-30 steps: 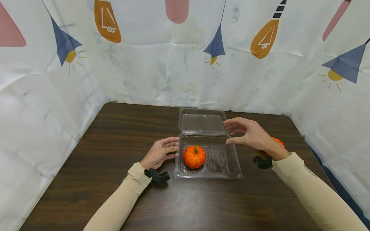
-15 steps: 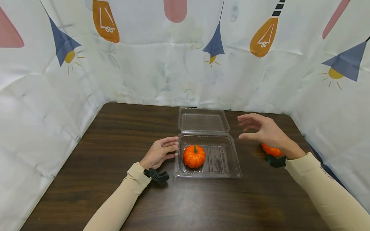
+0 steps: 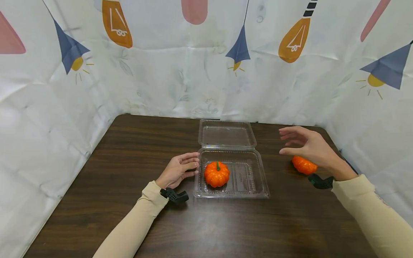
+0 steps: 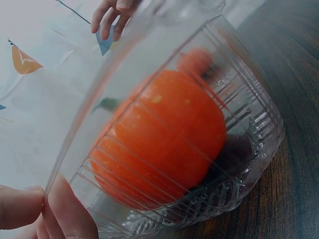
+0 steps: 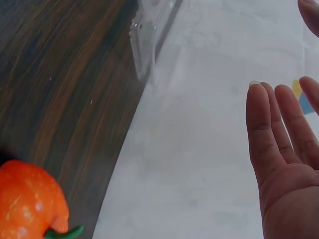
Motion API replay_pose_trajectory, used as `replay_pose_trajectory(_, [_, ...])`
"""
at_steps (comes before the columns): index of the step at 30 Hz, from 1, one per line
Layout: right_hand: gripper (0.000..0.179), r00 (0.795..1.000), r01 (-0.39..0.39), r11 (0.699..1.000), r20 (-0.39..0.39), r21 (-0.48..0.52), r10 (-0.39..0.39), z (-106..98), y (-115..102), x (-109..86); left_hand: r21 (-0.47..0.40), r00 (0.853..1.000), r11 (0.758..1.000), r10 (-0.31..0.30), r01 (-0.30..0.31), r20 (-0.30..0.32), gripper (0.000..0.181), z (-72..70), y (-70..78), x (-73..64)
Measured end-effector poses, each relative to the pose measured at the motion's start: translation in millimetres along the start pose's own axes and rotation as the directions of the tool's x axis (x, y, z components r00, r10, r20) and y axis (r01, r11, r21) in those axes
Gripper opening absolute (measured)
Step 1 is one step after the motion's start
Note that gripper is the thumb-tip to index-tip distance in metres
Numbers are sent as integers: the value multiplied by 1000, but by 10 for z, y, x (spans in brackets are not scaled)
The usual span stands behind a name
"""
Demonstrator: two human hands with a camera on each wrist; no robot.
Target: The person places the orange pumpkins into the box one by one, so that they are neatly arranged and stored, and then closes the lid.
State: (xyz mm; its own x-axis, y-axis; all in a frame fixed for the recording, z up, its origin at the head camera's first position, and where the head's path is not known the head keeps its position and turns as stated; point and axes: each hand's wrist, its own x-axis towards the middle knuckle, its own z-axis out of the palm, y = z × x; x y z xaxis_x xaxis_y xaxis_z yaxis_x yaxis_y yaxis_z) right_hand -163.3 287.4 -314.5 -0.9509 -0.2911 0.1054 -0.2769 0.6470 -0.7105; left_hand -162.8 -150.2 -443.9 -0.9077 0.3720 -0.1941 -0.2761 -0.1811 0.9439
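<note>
Left hand (image 3: 177,170): thumb and fingers pinch the left rim of the clear container (image 3: 248,179). Right hand (image 3: 311,147): holding nothing, fingers loosely curved, thumb apart, raised near the second pumpkin (image 3: 304,166), no contact visible. For steadying, a light pinch should do; thin plastic would probably flex if squeezed. For any grasp on the right, best spread thumb and fingers wide round the pumpkin's sides, clear of its stem. Container base holds one pumpkin (image 3: 217,174), left half, stem up. Hinged lid (image 3: 227,134) lies open toward the table's (image 3: 129,154) far edge. Second pumpkin outside, on the table toward its right edge.
</note>
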Motion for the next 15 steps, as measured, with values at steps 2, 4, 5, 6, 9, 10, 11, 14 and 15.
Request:
replay_pose_trajectory(2, [57,1000,-14,1000,-17,8,14,-29,33,-30,-3,1000,1000,-4,4,-1,54,4,2,2])
replay_pose_trajectory(4, [57,999,-24,1000,-30,14,24,-56,68,-58,-3,1000,1000,-6,6,-4,54,7,4,3])
replay_pose_trajectory(5, [57,999,-28,999,-35,18,29,-70,87,-73,-2,1000,1000,-6,6,-5,54,8,5,4])
replay_pose_trajectory(6, [58,999,-34,999,-40,22,34,-83,107,-85,-2,1000,1000,-5,5,-7,54,9,6,4])
replay_pose_trajectory(9, [59,998,-45,999,-53,24,46,-120,162,-124,4,1000,1000,-2,2,-7,54,8,7,3])
replay_pose_trajectory(10, [59,997,-45,999,-57,25,47,-130,178,-134,7,1000,1000,-2,2,-6,54,7,7,3])
replay_pose_trajectory(11, [59,997,-46,999,-62,24,48,-139,195,-145,8,1000,1000,-2,2,-6,54,6,7,2])
replay_pose_trajectory(14, [59,996,-41,999,-74,25,43,-161,244,-173,10,1000,1000,-4,4,-7,54,2,5,0])
replay_pose_trajectory(15, [59,996,-43,999,-77,27,45,-167,263,-182,10,1000,1000,-5,5,-8,54,1,5,-1])
